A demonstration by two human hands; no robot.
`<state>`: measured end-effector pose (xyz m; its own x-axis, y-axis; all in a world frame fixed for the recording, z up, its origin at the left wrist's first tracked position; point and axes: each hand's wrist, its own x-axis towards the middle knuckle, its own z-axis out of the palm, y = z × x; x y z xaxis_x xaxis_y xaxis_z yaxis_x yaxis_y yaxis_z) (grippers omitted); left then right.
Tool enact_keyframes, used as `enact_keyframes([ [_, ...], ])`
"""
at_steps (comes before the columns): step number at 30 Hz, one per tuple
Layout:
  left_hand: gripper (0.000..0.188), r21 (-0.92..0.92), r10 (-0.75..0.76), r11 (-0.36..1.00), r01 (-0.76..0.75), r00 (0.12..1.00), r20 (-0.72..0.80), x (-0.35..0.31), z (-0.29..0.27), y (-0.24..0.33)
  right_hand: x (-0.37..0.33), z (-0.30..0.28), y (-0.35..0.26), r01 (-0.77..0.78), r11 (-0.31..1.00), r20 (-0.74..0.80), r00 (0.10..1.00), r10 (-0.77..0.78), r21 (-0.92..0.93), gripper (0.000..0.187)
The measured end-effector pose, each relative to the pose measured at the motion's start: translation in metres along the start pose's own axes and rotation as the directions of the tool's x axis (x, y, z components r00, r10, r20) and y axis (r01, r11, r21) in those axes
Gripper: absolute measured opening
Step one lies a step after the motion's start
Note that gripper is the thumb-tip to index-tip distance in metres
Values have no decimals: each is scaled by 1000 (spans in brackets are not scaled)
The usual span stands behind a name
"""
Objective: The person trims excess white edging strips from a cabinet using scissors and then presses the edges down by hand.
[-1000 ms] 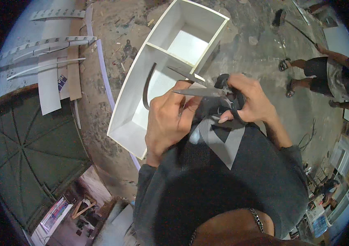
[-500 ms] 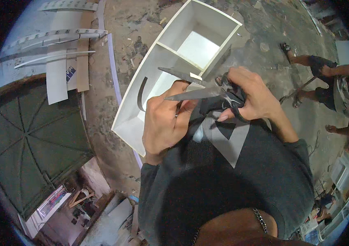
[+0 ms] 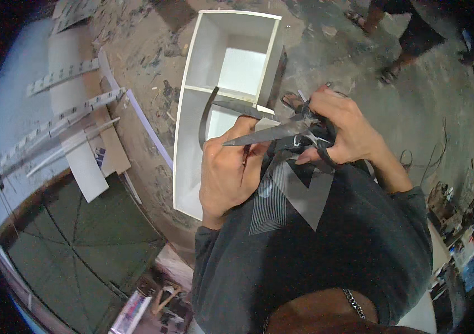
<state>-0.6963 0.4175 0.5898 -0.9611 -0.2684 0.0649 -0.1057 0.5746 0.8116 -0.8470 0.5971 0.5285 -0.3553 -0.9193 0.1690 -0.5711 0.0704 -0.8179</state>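
My right hand [image 3: 354, 125] grips a pair of scissors [image 3: 262, 135] by the handles, with the blades spread apart and pointing left. My left hand [image 3: 228, 172] is closed, its fingertips between the blades. A narrow dark strip [image 3: 207, 114] curves up from behind my left hand. By the left fingertips a short pale piece [image 3: 267, 122] sticks out between the blades; whether it belongs to the same strip I cannot tell. Below the hands on the floor lies a white open box [image 3: 188, 94] with a divider making two compartments.
At left, white boards and strips [image 3: 86, 172] lie near a dark green round-edged panel [image 3: 70, 234]. A long pale strip [image 3: 150, 131] rests on the floor. A person's legs [image 3: 409, 42] show at upper right. Clutter [image 3: 465, 245] stands at lower right.
The view has turned, so the box now appears more upright and the person's legs higher up. Both hands keep their hold, and the scissors blades stay apart.
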Motion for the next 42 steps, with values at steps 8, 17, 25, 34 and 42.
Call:
enact_keyframes([
  [8, 18, 11, 105, 994, -107, 988, 109, 29, 31, -12, -29, -5, 16, -165, 985, -100, 982, 159, -51, 54],
  [17, 21, -15, 186, 982, -186, 973, 133, 47, 47, -1, -48, -12, 21, -145, 989, -298, 945, 136, -6, 44],
  [25, 17, -5, 125, 992, -126, 979, 159, 51, 54, 13, -57, -14, 26, -135, 991, -353, 927, 130, 11, 34],
  [34, 14, 111, 206, 966, -234, 954, 219, 70, 70, 27, -81, -17, 41, -185, 982, -404, 896, 182, 32, 36],
  [42, 18, 37, 214, 970, -239, 919, 331, 100, 87, 34, -93, -17, 45, -300, 945, -583, 748, 317, 129, 42],
])
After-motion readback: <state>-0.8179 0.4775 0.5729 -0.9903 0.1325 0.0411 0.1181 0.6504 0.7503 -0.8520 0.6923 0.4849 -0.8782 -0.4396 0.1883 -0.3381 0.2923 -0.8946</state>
